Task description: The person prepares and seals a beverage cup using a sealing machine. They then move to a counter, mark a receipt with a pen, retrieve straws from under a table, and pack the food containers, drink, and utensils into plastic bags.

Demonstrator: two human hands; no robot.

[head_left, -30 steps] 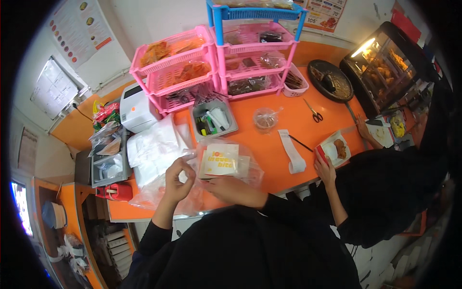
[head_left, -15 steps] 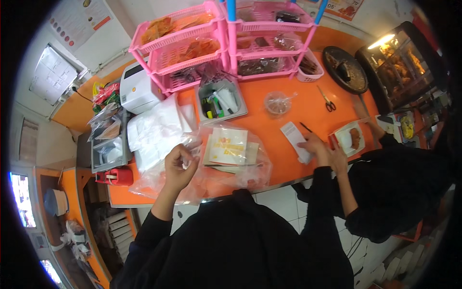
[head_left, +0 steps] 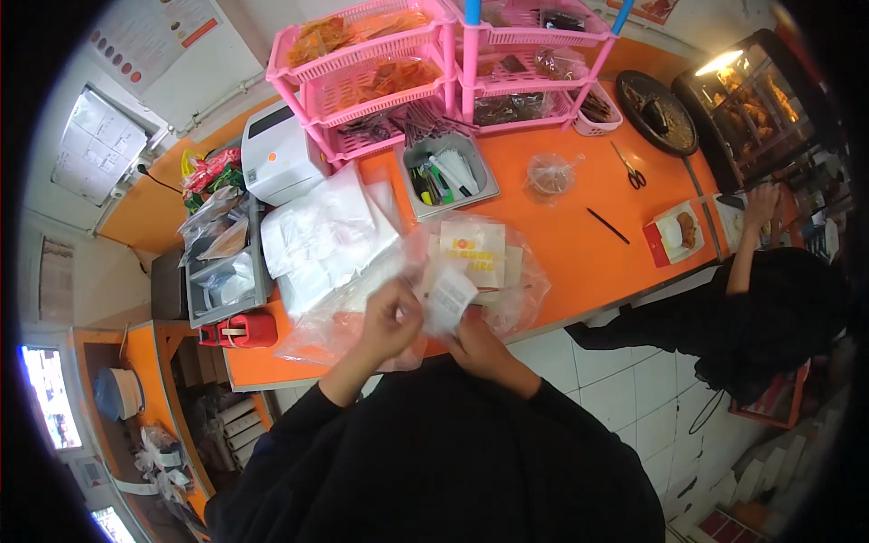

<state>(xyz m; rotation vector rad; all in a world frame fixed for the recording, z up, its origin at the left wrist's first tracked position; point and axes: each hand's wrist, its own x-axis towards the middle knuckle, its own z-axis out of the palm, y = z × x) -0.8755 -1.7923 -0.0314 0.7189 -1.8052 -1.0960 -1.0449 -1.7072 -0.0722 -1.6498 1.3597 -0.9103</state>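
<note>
In front of my chest, above the counter's near edge, my right hand (head_left: 487, 346) grips a white paper receipt (head_left: 448, 301), blurred and held upright by its lower end. Close on its left, my left hand (head_left: 391, 319) has its fingers curled together in a pinch; whatever they may hold is too small to make out. Behind the receipt lies a stack of printed paper food bags (head_left: 478, 249), resting on a crumpled clear plastic bag (head_left: 528, 303). White plastic bags (head_left: 321, 237) are spread out to the left of the stack.
On the orange counter (head_left: 579, 262) stand a grey bin of pens (head_left: 484, 185), a clear cup (head_left: 550, 178), scissors (head_left: 634, 175), a black stick (head_left: 607, 226) and a food tray (head_left: 674, 237). Pink racks (head_left: 380, 100) rise behind; a white printer (head_left: 285, 158) is left. A co-worker's arm (head_left: 751, 235) reaches in at right.
My right hand has lifted the receipt off the counter and brought it left to my left hand. The co-worker's hands have left the food tray and moved right. The view has shifted.
</note>
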